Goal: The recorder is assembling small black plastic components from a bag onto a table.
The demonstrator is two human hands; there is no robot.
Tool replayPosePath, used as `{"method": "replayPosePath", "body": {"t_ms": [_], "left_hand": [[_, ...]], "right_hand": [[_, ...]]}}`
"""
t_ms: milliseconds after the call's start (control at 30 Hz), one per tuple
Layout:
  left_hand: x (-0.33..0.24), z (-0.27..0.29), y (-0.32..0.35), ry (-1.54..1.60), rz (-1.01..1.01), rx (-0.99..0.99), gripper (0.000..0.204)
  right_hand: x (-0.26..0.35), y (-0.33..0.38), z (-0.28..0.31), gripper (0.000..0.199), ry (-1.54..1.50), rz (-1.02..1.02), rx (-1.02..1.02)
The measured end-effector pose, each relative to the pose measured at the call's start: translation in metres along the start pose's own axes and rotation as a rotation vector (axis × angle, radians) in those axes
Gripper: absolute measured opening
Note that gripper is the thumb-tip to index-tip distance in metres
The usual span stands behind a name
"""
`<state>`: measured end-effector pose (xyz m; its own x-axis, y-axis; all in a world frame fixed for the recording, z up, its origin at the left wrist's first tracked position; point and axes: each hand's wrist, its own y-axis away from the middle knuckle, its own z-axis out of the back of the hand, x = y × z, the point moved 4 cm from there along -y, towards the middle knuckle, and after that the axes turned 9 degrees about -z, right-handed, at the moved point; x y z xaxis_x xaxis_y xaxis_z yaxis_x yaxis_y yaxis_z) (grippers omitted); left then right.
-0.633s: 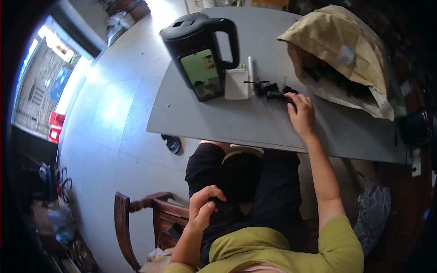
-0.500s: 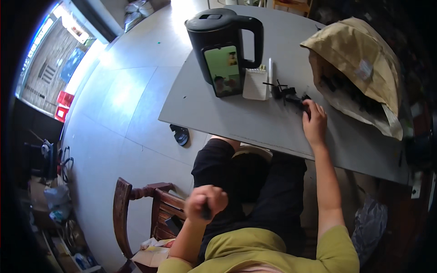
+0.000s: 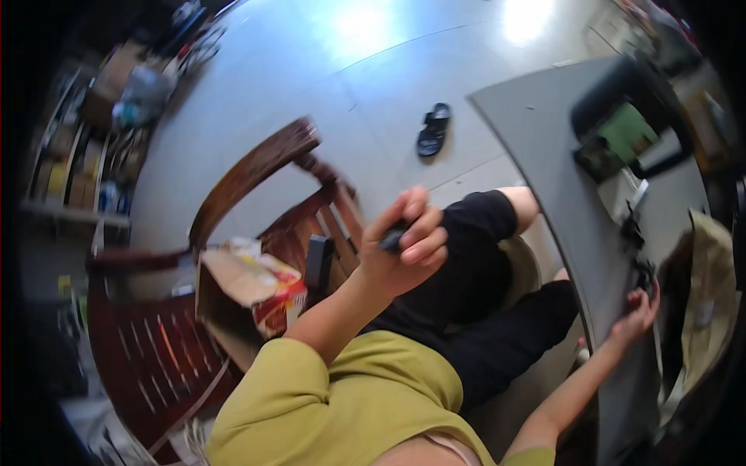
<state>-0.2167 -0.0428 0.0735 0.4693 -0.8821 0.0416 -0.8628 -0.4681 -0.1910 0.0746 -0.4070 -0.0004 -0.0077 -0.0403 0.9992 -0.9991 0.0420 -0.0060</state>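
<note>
My left hand is raised above my lap, beside the wooden chair. Its fingers are curled round a small black piece, whose kind I cannot make out. Over on the grey table, my right hand has its fingers bent against a small black part. It lies at the near end of a cluster of black parts. Just right of that hand is a brown paper bag, its opening dark inside.
A black kettle stands on the table, with a phone leaning on it and a white notepad close by. On the wooden chair to my left sit an opened carton and a black block. A black sandal lies on the floor.
The view has swung left and down toward the chair, so the table now sits at the right. My left hand has come up, still holding the black piece; my right stays by the black parts.
</note>
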Motion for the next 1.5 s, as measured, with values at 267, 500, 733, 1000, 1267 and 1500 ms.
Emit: {"method": "replayPosePath", "body": {"t_ms": [267, 500, 733, 1000, 1267, 1500], "left_hand": [[-0.013, -0.004, 0.029, -0.154, 0.072, 0.101, 0.016], [0.007, 0.014, 0.032, -0.356, 0.173, 0.010, 0.021], [0.065, 0.015, 0.016, -1.218, 0.523, 0.089, 0.019], [0.115, 0.016, -0.001, -1.243, 0.474, 0.347, 0.026], [0.100, 0.017, 0.003, -1.589, 0.410, 0.364, 0.020], [0.109, 0.008, 0.000, -1.531, 0.379, 0.600, 0.023]], "right_hand": [[0.007, -0.020, 0.036, 0.045, -0.602, -0.221, 0.522], [0.025, 0.002, -0.017, 0.036, -0.773, -0.258, 0.263], [0.063, 0.113, -0.060, 0.033, -0.680, -0.240, 0.436], [0.050, 0.218, -0.122, 0.019, -0.897, -0.621, 0.867], [0.039, 0.210, -0.118, 0.021, -0.358, -0.434, 0.866], [0.049, 0.220, -0.119, 0.017, -0.187, -0.389, 0.717]]}}
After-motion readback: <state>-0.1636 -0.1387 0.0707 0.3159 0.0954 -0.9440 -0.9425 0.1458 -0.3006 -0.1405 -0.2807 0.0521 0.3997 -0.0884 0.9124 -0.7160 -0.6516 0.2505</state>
